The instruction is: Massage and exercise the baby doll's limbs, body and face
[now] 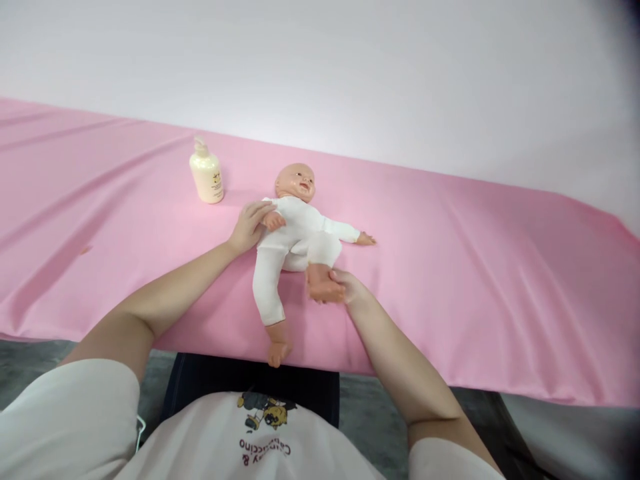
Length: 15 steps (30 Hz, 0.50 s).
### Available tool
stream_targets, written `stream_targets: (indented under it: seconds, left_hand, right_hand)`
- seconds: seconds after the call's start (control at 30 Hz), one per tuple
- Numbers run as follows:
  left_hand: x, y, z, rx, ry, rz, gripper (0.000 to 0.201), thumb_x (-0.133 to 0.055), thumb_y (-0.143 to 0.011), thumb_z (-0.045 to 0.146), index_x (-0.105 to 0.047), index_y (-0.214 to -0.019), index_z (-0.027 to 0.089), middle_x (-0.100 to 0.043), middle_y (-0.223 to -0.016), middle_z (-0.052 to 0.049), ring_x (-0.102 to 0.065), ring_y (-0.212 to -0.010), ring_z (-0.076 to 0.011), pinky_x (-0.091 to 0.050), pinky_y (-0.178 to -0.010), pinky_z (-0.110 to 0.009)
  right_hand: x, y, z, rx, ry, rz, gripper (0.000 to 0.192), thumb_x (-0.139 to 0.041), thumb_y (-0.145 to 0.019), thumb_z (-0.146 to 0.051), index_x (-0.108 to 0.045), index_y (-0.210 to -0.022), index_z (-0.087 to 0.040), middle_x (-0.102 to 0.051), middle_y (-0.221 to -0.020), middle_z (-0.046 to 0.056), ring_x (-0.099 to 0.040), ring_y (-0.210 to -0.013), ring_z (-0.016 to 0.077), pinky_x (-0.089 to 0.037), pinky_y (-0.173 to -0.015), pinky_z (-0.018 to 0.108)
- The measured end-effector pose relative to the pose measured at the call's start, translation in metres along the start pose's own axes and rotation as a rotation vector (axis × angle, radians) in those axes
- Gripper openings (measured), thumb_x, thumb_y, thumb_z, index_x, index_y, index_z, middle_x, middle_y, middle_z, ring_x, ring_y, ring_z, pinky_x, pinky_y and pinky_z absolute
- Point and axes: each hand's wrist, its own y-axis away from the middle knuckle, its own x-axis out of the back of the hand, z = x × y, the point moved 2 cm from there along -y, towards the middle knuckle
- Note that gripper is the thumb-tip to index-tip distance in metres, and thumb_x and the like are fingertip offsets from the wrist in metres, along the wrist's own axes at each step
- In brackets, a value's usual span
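Note:
A baby doll (295, 217) with a white cloth body lies face up on the pink tablecloth, its bald head away from me. My left hand (249, 225) holds the doll's arm and side just below the shoulder, fingers over the white cloth. Lower down, my right hand (346, 285) grips the doll's bent leg near the foot, with the thumb at the ankle and the other fingers partly hidden behind it. That foot is raised off the cloth. The other leg hangs straight toward me, its foot at the table's front edge.
A cream pump bottle (209, 179) stands upright left of the doll's head. The pink tablecloth (450, 280) has folds at both sides and drapes over the front edge. A white wall (350, 73) rises behind the table. A small brownish spot lies at the left.

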Motion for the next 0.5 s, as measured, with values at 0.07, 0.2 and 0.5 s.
stream_targets:
  seconds: [0.07, 0.2, 0.5]
  left_hand:
    - [0.000, -0.001, 0.003, -0.042, -0.058, -0.090, 0.039, -0.044, -0.102, 0.026, -0.065, -0.135, 0.024, -0.065, -0.141, -0.014, -0.056, -0.134, -0.0262, -0.041, -0.115, -0.048]
    - [-0.001, -0.002, 0.002, -0.045, -0.111, -0.152, 0.041, -0.044, -0.100, 0.021, -0.067, -0.134, 0.023, -0.065, -0.142, -0.014, -0.054, -0.136, -0.0272, -0.040, -0.116, -0.050]
    - [0.004, -0.004, -0.018, 0.203, 0.119, 0.045, 0.034, -0.052, -0.096, 0.027, -0.066, -0.125, 0.015, -0.069, -0.130, -0.017, -0.062, -0.125, -0.0281, -0.044, -0.116, -0.048]
  right_hand:
    - [-0.003, -0.005, -0.004, 0.055, -0.020, 0.134, 0.061, -0.076, -0.074, -0.067, -0.064, -0.099, -0.013, -0.077, -0.083, 0.009, -0.070, -0.063, 0.0160, -0.052, -0.051, 0.023]
    - [-0.014, -0.016, -0.010, 0.112, 0.014, 0.269, 0.047, -0.070, -0.083, -0.056, -0.064, -0.097, -0.012, -0.076, -0.082, 0.012, -0.070, -0.063, 0.0170, -0.048, -0.047, 0.023]
    - [-0.011, 0.000, -0.012, 0.102, 0.168, 0.092, 0.044, -0.087, -0.072, -0.036, -0.065, -0.102, -0.012, -0.073, -0.079, 0.004, -0.072, -0.069, 0.0146, -0.062, -0.065, 0.025]
